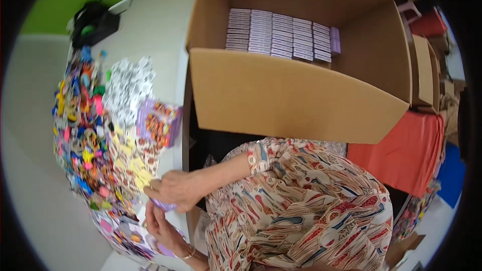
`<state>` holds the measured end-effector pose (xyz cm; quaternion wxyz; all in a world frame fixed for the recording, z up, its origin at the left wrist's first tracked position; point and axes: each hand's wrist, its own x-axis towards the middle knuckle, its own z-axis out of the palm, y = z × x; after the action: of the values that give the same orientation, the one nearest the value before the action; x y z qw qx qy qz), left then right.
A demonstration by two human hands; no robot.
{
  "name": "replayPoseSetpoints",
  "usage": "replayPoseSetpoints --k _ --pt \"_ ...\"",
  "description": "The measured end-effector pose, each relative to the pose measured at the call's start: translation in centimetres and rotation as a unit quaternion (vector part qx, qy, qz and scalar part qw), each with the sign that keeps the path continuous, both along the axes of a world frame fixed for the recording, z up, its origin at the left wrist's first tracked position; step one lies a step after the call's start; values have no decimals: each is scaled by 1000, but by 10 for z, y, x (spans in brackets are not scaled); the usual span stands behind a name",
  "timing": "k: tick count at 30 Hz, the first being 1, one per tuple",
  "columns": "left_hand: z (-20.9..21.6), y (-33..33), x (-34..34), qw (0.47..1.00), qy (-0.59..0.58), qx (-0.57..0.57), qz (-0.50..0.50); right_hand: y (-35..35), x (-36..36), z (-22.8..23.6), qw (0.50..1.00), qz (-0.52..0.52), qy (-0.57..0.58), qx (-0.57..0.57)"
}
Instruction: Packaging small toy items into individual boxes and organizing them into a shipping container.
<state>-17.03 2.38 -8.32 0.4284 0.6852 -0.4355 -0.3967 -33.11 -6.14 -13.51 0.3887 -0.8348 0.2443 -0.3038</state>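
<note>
My right hand (pixel 178 189), reaching in from the patterned sleeve, is closed on a small purple box (pixel 163 205), most of it hidden under the fingers. Just below, my left hand (pixel 163 228), with a bracelet at its wrist, has its fingertips bent against the same box. Past the right hand lie yellow slips (pixel 143 171) and small brown-and-white pieces (pixel 147 149) on the white table (pixel 168 73). A purple container (pixel 175 120) filled with orange and dark pieces stands near the table's edge.
A long heap of multicoloured small items (pixel 85 135) runs along the table's far side, beside black-and-white slips (pixel 130 85). A large open cardboard box (pixel 286 95) holds stacked rows of small purple boxes (pixel 271 32). Red material (pixel 396 148) and a black bag (pixel 95 24) are also around.
</note>
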Motion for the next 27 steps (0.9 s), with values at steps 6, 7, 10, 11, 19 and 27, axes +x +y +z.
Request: replayPoseSetpoints --k 6,7,10,11,19,27 --pt "18 -14 -15 984 -77 119 -112 5 -14 -17 999 14 -29 10" --pt "16 -14 -14 978 -102 126 -130 5 -16 -19 1000 11 -19 13" --pt "19 -16 -34 969 -159 151 -118 6 -13 -27 999 -9 -32 17" --pt "20 -17 -37 982 -85 140 -93 5 -13 -28 999 -6 -33 20" --pt "12 -43 -48 961 222 166 1 -1 -21 -34 999 -15 -37 35" --pt "3 -36 -61 984 -59 132 -101 -2 -27 -35 994 -57 -58 67"
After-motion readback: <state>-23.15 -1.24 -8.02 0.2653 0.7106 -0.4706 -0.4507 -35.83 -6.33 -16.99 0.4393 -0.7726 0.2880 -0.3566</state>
